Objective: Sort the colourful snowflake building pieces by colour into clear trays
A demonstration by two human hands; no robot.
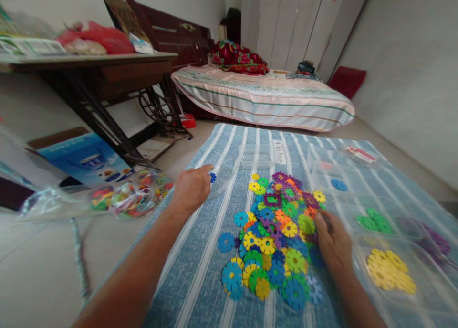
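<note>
Your two hands, left hand [193, 187] and right hand [332, 239], flank one heap of discs [272, 230]. Right of the heap you have one yellow pile [390, 270], one green pile [374, 221]; beyond it, one bed [265, 96].

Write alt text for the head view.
A person's left hand holds a blue disc, while the right hand is at the edge of a heap of colourful notched pieces on a striped cloth. Clear boxes on the right contain green pieces and yellow pieces.
</note>
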